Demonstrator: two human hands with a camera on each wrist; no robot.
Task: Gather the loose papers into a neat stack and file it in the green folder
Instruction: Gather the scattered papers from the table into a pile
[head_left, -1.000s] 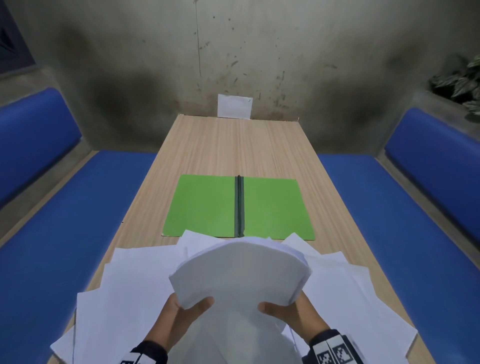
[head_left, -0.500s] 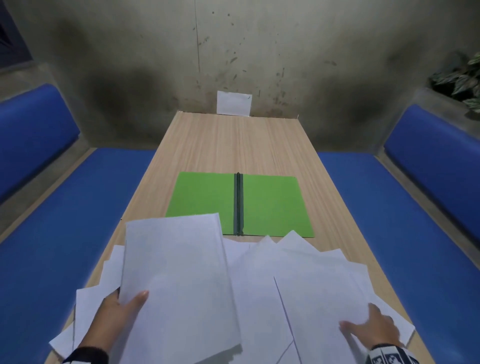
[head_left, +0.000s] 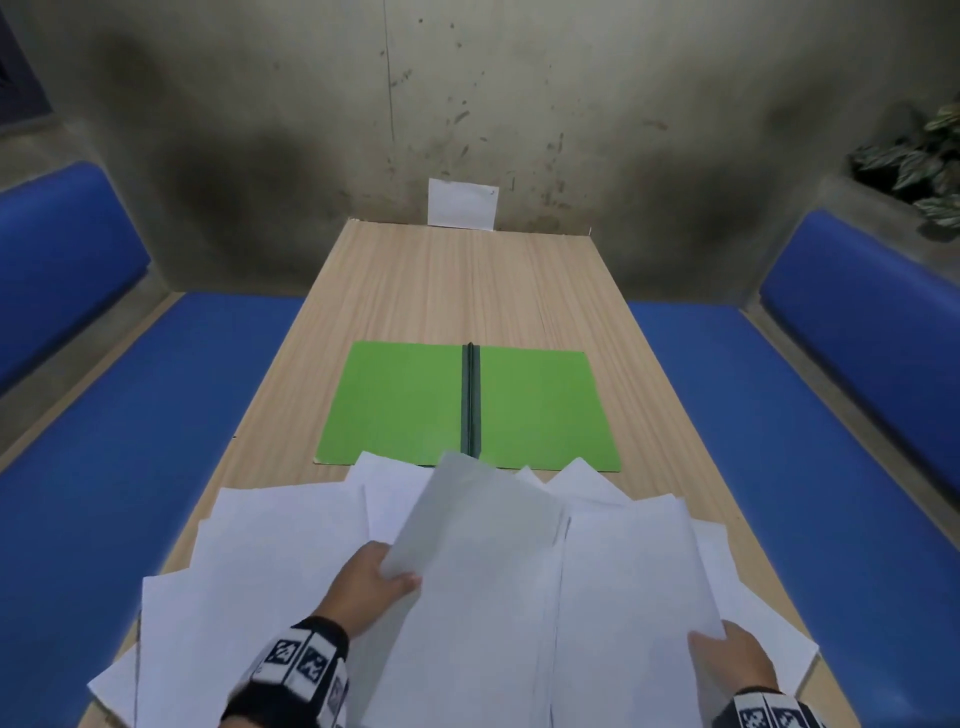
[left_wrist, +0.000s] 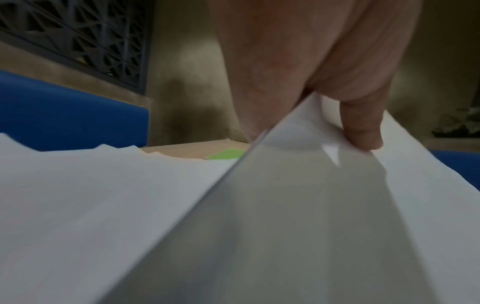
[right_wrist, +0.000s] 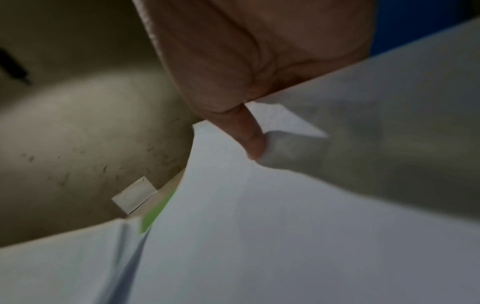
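Both hands work the near end of the table (head_left: 447, 291). Coming in from the near left, the left hand (head_left: 371, 584) pinches a lifted, tilted sheaf (head_left: 478, 561) at its left edge, thumb on top. From the near right, the right hand (head_left: 730, 657) grips a sheet (head_left: 634, 597) at its near right corner. Loose papers (head_left: 270, 540) fan beneath. Just beyond them the green folder (head_left: 405, 405) lies open. Black-and-white coded wristbands (head_left: 301, 662) show no readable writing.

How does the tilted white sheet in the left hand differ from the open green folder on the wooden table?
The tilted white sheet is lifted at an angle, pinched by the left hand; the open green folder lies flat, untouched. The sheet is plain white, while the folder is green with a dark spine. The sheet overlaps other papers; the folder rests on bare table. Both are thin and rectangular.
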